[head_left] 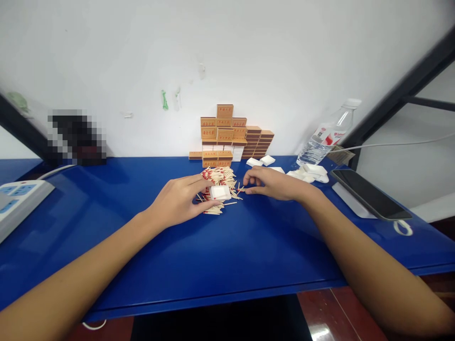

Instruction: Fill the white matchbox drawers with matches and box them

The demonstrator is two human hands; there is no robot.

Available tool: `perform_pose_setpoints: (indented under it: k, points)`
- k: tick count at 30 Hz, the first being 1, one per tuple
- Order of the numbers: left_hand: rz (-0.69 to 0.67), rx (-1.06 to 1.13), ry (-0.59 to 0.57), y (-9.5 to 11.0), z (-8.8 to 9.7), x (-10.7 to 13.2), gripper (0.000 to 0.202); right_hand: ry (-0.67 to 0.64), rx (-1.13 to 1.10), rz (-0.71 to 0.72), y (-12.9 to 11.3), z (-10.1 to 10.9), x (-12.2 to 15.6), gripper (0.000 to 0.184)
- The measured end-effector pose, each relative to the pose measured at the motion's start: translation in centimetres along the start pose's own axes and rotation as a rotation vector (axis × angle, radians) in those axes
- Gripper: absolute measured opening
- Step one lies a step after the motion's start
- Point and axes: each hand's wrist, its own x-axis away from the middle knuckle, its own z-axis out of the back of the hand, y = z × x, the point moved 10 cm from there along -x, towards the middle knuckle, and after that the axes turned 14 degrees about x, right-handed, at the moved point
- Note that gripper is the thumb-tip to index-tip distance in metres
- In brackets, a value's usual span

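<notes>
Between the thumb and fingers of my left hand [181, 198] is a small white matchbox tray [220, 192]. It is held over a loose heap of red-tipped matches [219, 175]. My right hand [272, 183] is at the right edge of the heap, its thumb and curled fingers around a few match ends; whether it grips any of them is too small to make out. Behind the heap, orange matchboxes [224, 134] are stacked against the wall, with white trays showing among them.
Several white trays [309, 173] lie at the right, near a leaning water bottle [326, 135]. A dark phone [369, 194] rests on a white object farther right. A white power strip [24, 201] is at the left of the blue table [227, 265].
</notes>
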Motion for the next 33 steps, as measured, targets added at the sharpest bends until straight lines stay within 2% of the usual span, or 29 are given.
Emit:
perform_pose_setpoints:
  k: [5, 11, 14, 17, 23, 28, 33]
  points:
    - [0.01, 0.0, -0.015, -0.1, -0.2, 0.0, 0.038, -0.054, 0.001, -0.025, -0.4, -0.7, -0.1, 0.017]
    - [0.019, 0.008, -0.007, -0.3, -0.1, 0.1, 0.039, -0.053, -0.001, -0.053, -0.5, -0.7, 0.1, 0.02]
    - [0.023, 0.012, -0.015, -0.3, -0.2, 0.1, 0.039, -0.013, -0.007, -0.044, -0.9, 0.1, 0.4, 0.024]
    - [0.032, 0.017, -0.017, -0.3, -0.3, 0.1, 0.039, 0.082, 0.0, -0.034, -1.6, 1.6, 0.8, 0.026]
    - [0.066, 0.031, -0.016, -0.6, -0.6, 0.1, 0.039, 0.224, -0.004, 0.039, -4.6, 3.5, 1.3, 0.018]
    - [0.078, 0.064, 0.002, -0.6, -0.7, 0.3, 0.037, 0.248, -0.039, 0.103, -7.6, 3.3, 1.4, 0.011]
    - [0.059, 0.081, 0.026, 0.0, -0.6, 0.1, 0.034, 0.242, 0.068, 0.128, -9.6, 2.7, 1.5, 0.006]
